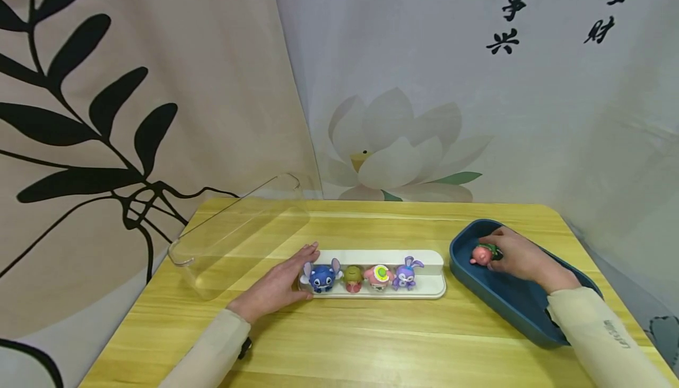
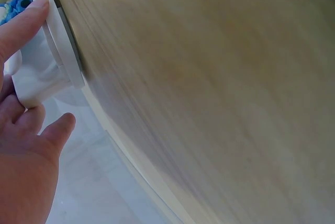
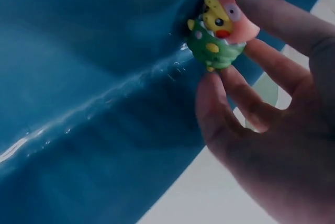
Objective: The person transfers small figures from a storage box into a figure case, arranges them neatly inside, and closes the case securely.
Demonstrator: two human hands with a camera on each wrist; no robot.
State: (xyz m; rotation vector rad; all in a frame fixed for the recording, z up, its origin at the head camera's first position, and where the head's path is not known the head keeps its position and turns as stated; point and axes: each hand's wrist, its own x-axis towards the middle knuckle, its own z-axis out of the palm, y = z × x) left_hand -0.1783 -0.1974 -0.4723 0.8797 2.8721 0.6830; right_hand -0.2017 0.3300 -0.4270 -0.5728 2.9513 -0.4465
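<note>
In the head view a white stepped display base (image 1: pixel 371 256) bears a row of small figurines: a blue big-eared one (image 1: pixel 322 279), an olive-green one (image 1: pixel 353 279), a pink one with a white and yellow top (image 1: pixel 379 277) and a purple rabbit (image 1: pixel 405 274). The left hand (image 1: pixel 276 285) holds the base's left end, thumb along the near side. On the right, the right hand (image 1: pixel 517 256) reaches into a dark blue tray (image 1: pixel 498 302). It pinches a figurine (image 3: pixel 217 35) with a yellow face, pink hood and green body between thumb and fingers.
A clear plastic cover (image 1: pixel 239 234) lies at the table's left, partly past its edge. The wooden table (image 1: pixel 339 341) backs onto a printed cloth (image 1: pixel 403 81).
</note>
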